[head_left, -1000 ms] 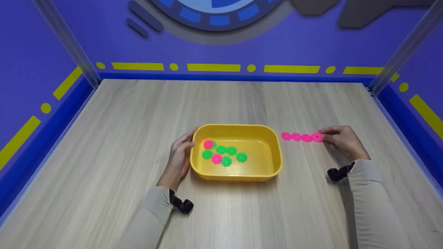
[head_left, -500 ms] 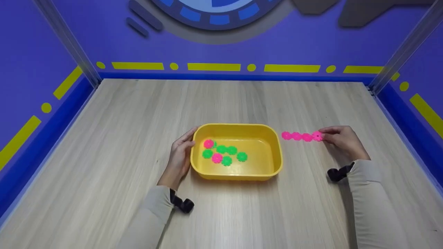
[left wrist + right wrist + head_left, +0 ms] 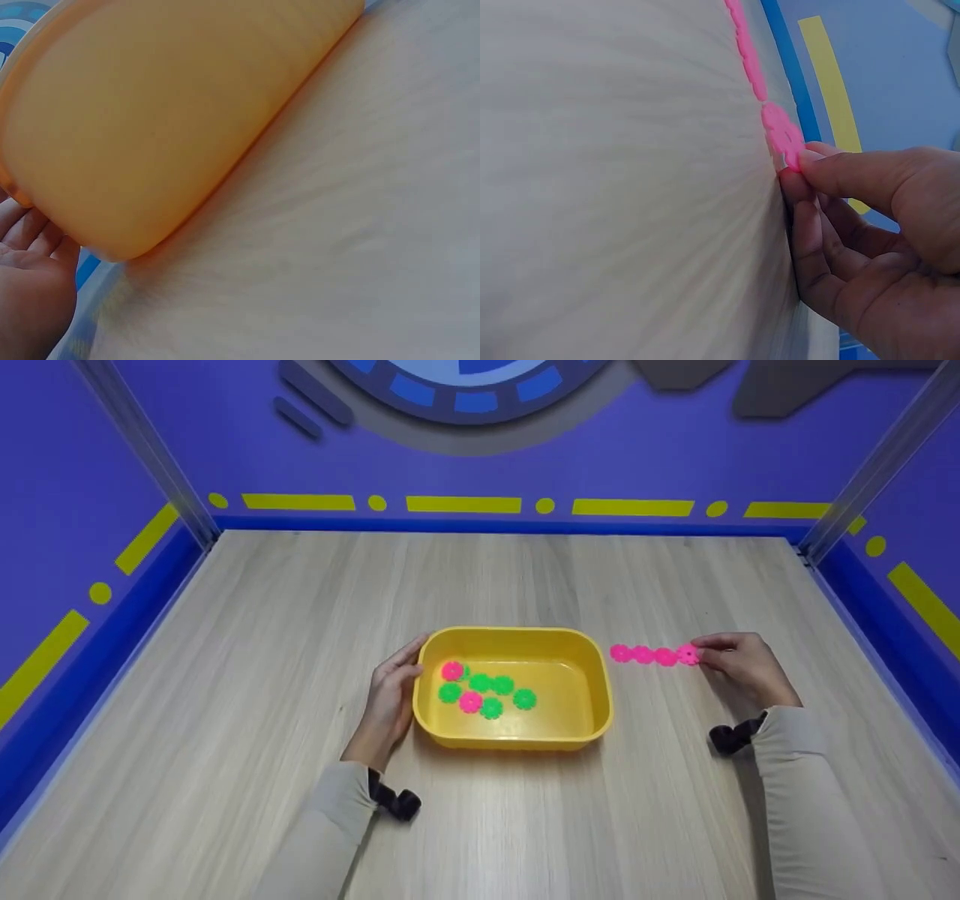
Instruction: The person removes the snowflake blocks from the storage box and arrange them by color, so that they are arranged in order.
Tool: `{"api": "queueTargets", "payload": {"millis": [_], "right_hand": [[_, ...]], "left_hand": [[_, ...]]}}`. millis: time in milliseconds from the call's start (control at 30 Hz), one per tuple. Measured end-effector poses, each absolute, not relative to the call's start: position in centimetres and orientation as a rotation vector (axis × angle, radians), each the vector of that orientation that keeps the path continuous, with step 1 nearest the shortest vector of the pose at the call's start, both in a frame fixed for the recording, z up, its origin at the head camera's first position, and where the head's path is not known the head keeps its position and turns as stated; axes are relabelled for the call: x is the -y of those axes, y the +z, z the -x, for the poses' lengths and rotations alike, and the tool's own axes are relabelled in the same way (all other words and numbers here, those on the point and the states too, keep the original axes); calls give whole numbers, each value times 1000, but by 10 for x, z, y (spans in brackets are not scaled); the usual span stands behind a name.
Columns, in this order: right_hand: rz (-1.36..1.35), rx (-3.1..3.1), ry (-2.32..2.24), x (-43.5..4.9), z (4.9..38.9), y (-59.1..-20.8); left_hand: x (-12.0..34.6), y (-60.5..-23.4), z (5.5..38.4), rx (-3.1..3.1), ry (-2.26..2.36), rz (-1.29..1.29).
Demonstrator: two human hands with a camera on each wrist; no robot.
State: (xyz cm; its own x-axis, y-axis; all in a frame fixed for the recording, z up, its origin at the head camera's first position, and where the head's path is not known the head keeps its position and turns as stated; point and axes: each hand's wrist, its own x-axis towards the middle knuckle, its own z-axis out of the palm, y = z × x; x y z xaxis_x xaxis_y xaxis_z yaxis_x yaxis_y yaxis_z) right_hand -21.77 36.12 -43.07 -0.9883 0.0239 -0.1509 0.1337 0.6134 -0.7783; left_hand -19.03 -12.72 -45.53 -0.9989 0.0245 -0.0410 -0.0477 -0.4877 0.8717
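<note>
A yellow plastic bin (image 3: 525, 727) stands on the table, holding several green flower-shaped discs (image 3: 525, 699) and two pink ones (image 3: 470, 703) toward its left. My left hand (image 3: 390, 690) grips the bin's left end, thumb at the rim and fingers along the outer wall. In the left wrist view the bin's wall (image 3: 165, 112) fills much of the picture. Right of the bin runs a row of pink flower discs (image 3: 643, 655). My right hand (image 3: 742, 660) pinches the rightmost pink disc (image 3: 781, 133) between thumb and fingertips, its face tilted up at the row's end.
The wood-grain table (image 3: 315, 607) is bounded by purple and blue panels (image 3: 637, 472) at the back and both sides. Black wrist cameras (image 3: 401, 804) stick out from both sleeves.
Almost nothing moves. The right hand keeps its pinch on the end pink disc, whose tilt shifts very slightly; the left hand and bin stay put.
</note>
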Motion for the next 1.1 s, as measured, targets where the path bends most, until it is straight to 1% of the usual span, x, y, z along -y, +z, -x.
{"api": "queueTargets", "payload": {"millis": [433,833,1100], "right_hand": [[-130,-2764,-1221,-360,219,-431],[-183,-2722,-1253,-361,220,-431],[-125,-2761,-1238,-361,220,-433]], "left_hand": [[128,-456,190,-1588,2651,44],[127,-455,190,-1568,2667,82],[127,-456,190,-1576,2664,69]]}}
